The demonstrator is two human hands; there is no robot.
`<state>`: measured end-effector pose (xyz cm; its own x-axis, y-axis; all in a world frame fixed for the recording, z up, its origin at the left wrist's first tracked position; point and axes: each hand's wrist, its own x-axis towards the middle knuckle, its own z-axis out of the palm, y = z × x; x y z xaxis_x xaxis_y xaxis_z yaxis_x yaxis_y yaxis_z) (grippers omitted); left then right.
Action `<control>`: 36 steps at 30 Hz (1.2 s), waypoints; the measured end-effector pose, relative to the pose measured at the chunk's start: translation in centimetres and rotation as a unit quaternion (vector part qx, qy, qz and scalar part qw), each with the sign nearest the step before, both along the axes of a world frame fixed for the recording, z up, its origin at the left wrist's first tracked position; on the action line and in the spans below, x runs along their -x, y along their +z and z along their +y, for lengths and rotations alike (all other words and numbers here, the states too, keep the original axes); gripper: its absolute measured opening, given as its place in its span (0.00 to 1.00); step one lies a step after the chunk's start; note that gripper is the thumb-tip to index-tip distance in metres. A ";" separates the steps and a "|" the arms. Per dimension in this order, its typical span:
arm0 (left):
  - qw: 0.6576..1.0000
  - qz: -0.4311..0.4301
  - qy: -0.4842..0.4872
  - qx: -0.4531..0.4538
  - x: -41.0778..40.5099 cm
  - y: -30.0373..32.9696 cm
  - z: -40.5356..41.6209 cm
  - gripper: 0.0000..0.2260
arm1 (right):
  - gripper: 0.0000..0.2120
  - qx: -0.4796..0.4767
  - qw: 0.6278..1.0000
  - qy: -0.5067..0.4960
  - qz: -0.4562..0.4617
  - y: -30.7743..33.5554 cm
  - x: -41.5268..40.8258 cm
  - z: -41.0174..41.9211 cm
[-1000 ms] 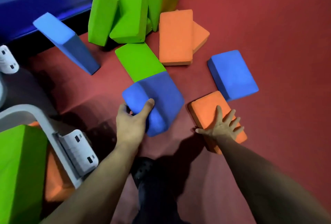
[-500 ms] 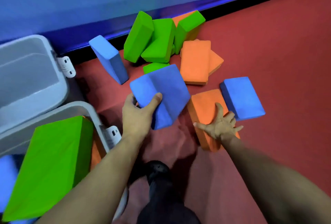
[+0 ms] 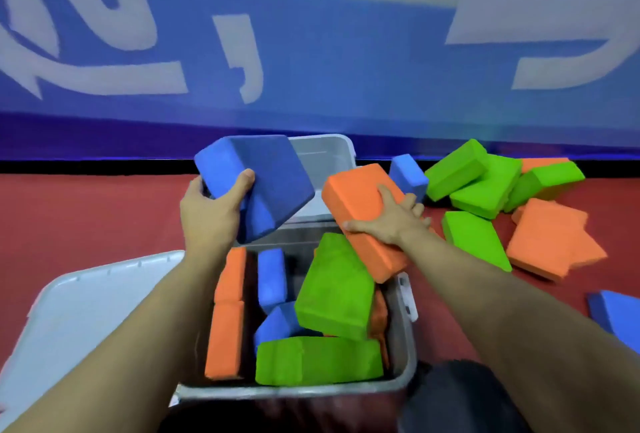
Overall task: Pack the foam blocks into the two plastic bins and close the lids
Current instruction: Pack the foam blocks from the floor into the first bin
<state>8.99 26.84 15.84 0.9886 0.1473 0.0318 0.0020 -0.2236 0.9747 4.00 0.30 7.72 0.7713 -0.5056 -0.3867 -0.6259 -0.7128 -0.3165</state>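
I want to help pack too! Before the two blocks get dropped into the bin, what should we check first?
1. Left hand grips the blue block firmly: ok.
2. Right hand holds the orange block: ok, fingers curl over its edge.
3. Both blocks are above the near bin: ok.
4. Lid is out of the way: ok, it lies open to the left.
5. Room inside: not ok, the tilted green block fills the right side.
6. Far bin is free: cannot tell, mostly hidden.
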 end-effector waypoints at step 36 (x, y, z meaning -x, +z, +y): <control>0.975 0.158 -0.011 -0.157 1.5 -7.8 15.4 0.30 | 0.40 -0.027 0.829 0.488 0.273 -8.4 3.3 20.3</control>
